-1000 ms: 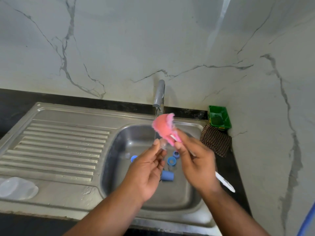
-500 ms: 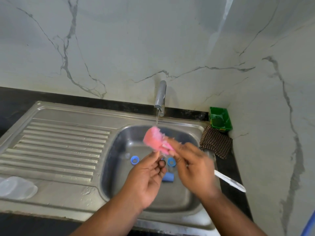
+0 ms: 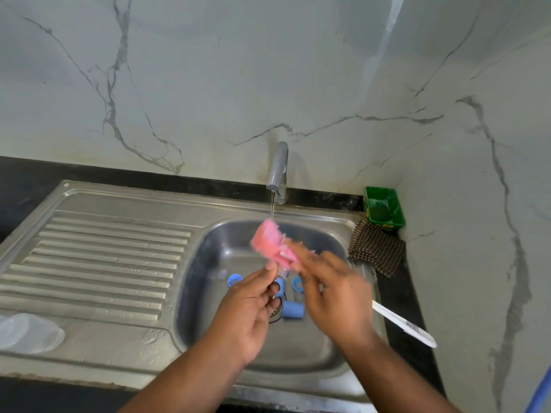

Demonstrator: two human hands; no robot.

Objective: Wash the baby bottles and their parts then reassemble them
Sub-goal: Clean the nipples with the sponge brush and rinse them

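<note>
Several blue bottle parts (image 3: 292, 309) in sink (image 3: 208, 263); right grip (image 3: 334, 293) clamped on pink brush (image 3: 268, 242), left grip (image 3: 247, 317) unclear.

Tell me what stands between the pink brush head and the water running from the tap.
Nothing visible. The right hand holds the brush head directly under the stream from the tap, which appears to land on it.

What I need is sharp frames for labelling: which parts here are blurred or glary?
Head view: right hand and the pink brush it grips are motion-smeared; left hand, tap and blue cap look sharper; a pale glare streak runs down the wall.
</note>
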